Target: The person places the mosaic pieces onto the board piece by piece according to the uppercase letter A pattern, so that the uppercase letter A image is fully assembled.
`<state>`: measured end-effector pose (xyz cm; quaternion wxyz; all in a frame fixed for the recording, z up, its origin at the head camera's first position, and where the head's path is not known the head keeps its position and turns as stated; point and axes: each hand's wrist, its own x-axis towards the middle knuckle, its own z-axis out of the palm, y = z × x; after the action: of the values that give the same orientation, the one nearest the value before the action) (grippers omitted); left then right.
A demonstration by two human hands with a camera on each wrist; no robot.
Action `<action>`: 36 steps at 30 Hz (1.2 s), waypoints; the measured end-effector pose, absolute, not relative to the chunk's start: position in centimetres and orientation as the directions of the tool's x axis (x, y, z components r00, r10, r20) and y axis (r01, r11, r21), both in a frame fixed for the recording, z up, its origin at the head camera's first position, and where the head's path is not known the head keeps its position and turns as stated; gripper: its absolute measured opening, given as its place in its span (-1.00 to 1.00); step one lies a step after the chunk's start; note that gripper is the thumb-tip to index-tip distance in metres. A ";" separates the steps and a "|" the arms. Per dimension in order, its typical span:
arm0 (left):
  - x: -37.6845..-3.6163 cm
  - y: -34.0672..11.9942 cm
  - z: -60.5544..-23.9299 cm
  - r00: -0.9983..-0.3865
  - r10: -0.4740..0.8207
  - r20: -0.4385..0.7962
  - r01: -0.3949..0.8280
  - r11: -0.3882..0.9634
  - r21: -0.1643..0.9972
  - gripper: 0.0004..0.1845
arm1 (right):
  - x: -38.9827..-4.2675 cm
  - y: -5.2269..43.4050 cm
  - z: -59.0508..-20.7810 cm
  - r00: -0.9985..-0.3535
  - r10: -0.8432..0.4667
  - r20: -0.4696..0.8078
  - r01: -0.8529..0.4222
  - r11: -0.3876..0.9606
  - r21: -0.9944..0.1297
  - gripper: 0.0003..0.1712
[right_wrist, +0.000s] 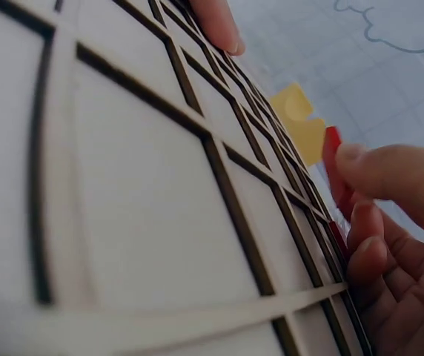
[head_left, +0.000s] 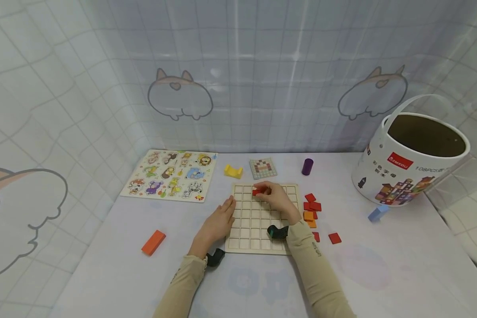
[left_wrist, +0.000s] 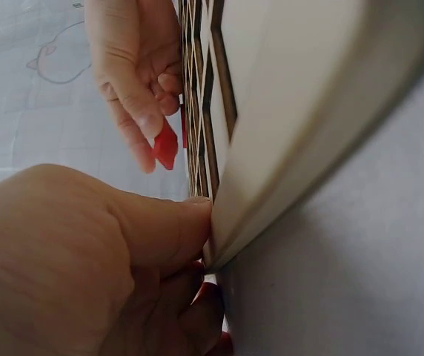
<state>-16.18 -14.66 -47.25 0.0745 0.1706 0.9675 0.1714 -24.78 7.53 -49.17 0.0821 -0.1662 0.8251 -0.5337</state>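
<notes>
A wooden grid board (head_left: 244, 212) lies on the table between the two hands. My right hand (head_left: 276, 197) is over its upper rows and pinches a red square tile (left_wrist: 166, 145) between thumb and finger; in the right wrist view the tile (right_wrist: 335, 165) stands tilted above the grid. Beneath those fingers, a second red tile (right_wrist: 338, 239) shows on the board, partly hidden. My left hand (head_left: 219, 221) rests along the board's left edge, fingers extended forward in the head view. Its thumb (left_wrist: 175, 226) touches the rim in the left wrist view.
Red tiles (head_left: 335, 238) and orange tiles (head_left: 308, 216) lie right of the board. Behind it are a pattern card (head_left: 263, 168), a yellow block (head_left: 233, 171) and a purple cylinder (head_left: 308, 167). An animal puzzle (head_left: 171, 174), orange block (head_left: 153, 242), blue block (head_left: 378, 213) and white bucket (head_left: 405, 172) stand around.
</notes>
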 end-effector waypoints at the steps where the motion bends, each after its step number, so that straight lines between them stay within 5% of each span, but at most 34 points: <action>1: -16.2 -14.7 -47.2 -0.931 0.355 -0.087 0.304 0.883 0.358 -0.41 | -24.7 7.5 -49.2 -0.931 -0.362 0.043 -0.189 0.378 -0.906 -0.62; 24: -16.2 -14.8 -47.6 -0.933 0.346 -0.096 0.290 0.884 0.366 -0.40 | -24.1 6.9 -49.7 -0.925 -0.363 0.111 -0.278 0.447 -0.850 -0.61; 36: -16.2 -14.7 -47.5 -0.934 0.348 -0.086 0.295 0.883 0.366 -0.40 | -24.0 9.9 -48.0 -0.936 -0.329 0.124 -0.239 0.335 -0.911 -0.57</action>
<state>-16.19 -14.73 -47.47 0.0745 0.1662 0.9673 0.1764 -24.01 9.93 -47.97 0.0412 -0.1740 0.8161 -0.5495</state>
